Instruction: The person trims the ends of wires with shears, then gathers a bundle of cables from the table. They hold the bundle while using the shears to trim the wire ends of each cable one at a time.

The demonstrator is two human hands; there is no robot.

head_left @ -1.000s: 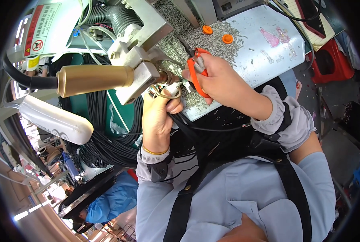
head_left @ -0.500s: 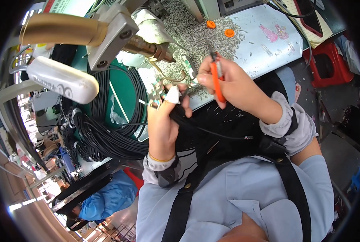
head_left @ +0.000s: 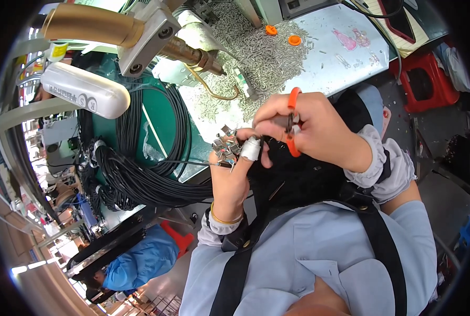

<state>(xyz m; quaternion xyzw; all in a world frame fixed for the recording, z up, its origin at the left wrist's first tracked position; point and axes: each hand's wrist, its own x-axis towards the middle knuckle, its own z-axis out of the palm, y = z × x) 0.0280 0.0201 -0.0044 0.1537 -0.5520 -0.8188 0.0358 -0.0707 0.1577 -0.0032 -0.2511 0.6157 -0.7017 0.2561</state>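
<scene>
My left hand (head_left: 231, 181), white tape wrapped round its thumb, is closed on a cluster of cables with bare wires and small metal connectors (head_left: 225, 147) at their ends. Close against its fingertips is my right hand (head_left: 322, 131), the thumb and forefinger pressed together there. A pair of pliers with orange handles (head_left: 294, 99) lies within the right hand's grip, the handles apart; its jaws are mostly hidden by the fingers. What the right fingertips pinch cannot be made out. Both hands are above my dark lap, at the bench's near edge.
A pile of small metal pieces (head_left: 293, 60) covers the bench, with orange caps (head_left: 294, 40) on it. Above hangs a brass-coloured nozzle (head_left: 193, 58); a white lamp (head_left: 85, 90) is farther left. Coiled black cables (head_left: 151, 181) lie at left. A red stool (head_left: 430, 79) stands right; a person in blue (head_left: 140, 258) sits lower left.
My left hand has moved right with the connectors, toward the right hand. My right hand has turned the pliers; the handles, close together before, are now apart and the jaws no longer point up.
</scene>
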